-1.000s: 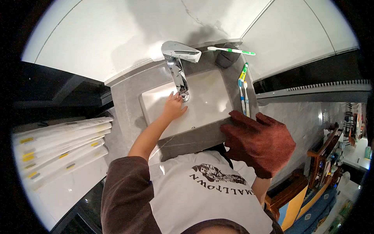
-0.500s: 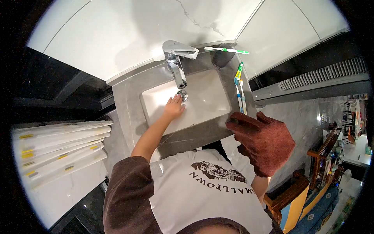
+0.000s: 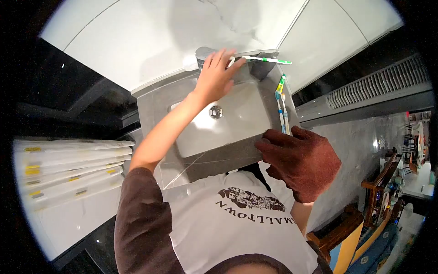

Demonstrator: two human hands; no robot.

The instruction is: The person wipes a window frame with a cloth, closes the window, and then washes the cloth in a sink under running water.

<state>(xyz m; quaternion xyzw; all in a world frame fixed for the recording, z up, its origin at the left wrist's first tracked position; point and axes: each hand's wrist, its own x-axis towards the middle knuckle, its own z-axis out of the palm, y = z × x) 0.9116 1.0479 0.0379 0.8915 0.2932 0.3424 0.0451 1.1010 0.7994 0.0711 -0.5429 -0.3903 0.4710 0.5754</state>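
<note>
One left hand [image 3: 215,78] up at the faucet [image 3: 203,52], one right hand [image 3: 297,157] wrapped in cloth [image 3: 317,171]

Seen from the head camera, the only view, a person stands at a pale basin [image 3: 246,118], the bare left hand raised over the faucet behind it. The fingers are parted and extended, slightly blurred, with no object visible in their grasp; whether they touch the metal cannot be told. The hand hides the spout, so whether water is running cannot be told either. Inside the basin, the metal drain [image 3: 216,112] lies in plain sight.

The red-brown cloth covers the right hand beyond the basin's front right corner, outside the rim. How tightly the fingers beneath it are closed cannot be told.

Behind the basin, to its right, a green-and-white toothbrush [image 3: 273,60] lies across a dark cup [image 3: 262,68]. Two more toothbrushes [image 3: 280,114] and a small green-and-yellow item [image 3: 280,84] line the grey counter [image 3: 214,164] along the basin's right side. Folded white sheets [image 3: 77,160] with yellow tags appear well to its left.

By all appearances, the handling at the faucet is under way and unfinished, while the cloth is already in place over the right hand. How much remains does not show.
</note>
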